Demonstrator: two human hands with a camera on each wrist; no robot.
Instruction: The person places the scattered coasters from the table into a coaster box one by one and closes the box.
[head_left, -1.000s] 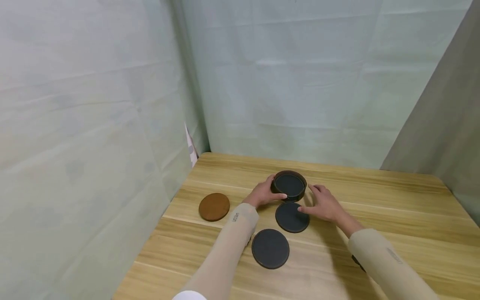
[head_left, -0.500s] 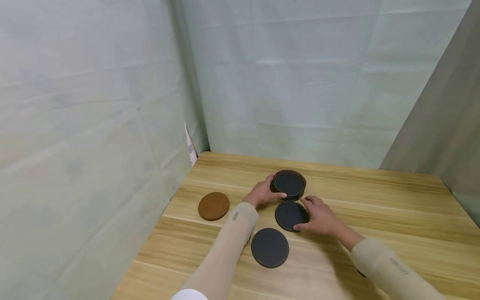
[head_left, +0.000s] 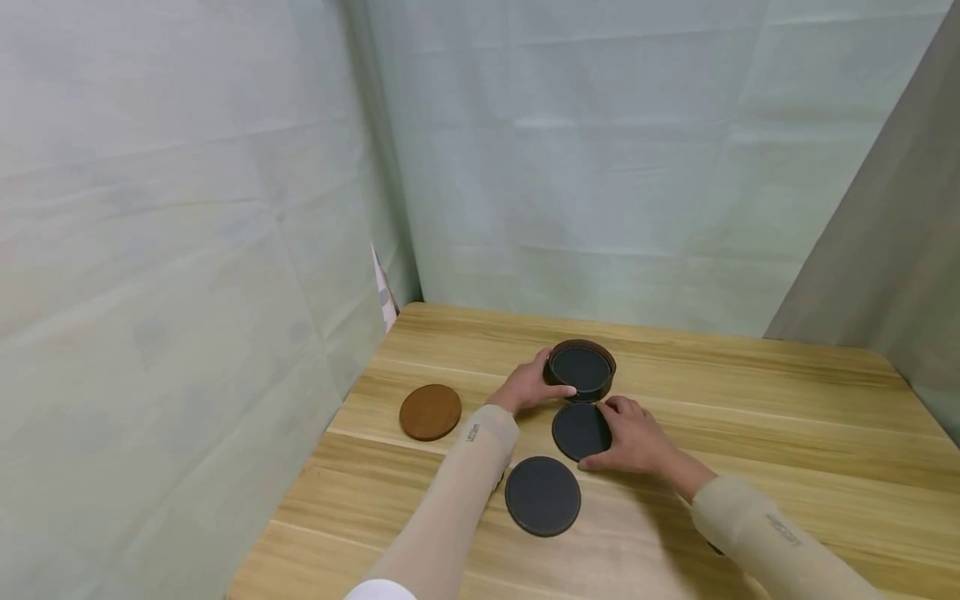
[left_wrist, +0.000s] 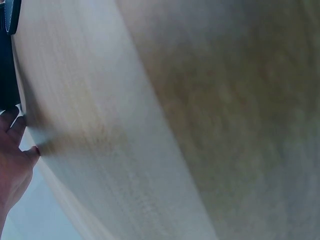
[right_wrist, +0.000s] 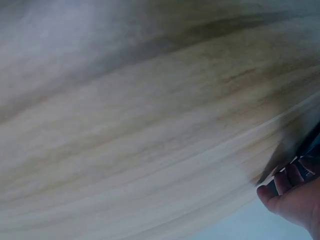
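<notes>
A light wooden table (head_left: 750, 400) carries a round dark holder (head_left: 579, 370) at its far middle. Two black coasters (head_left: 579, 430) (head_left: 543, 496) lie nearer, and a brown coaster (head_left: 430, 412) lies to the left.

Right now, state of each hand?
Left hand: fingers curled round the holder, gripping it.
Right hand: fingers curled on the edge of the middle dark coaster, gripping it.

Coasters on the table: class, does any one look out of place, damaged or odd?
Only the brown coaster stands out: it lies alone at the left, apart from the two dark coasters and the round holder. The left hand holds the holder; the right hand grips the nearer dark coaster's edge. Nothing looks damaged.
</notes>
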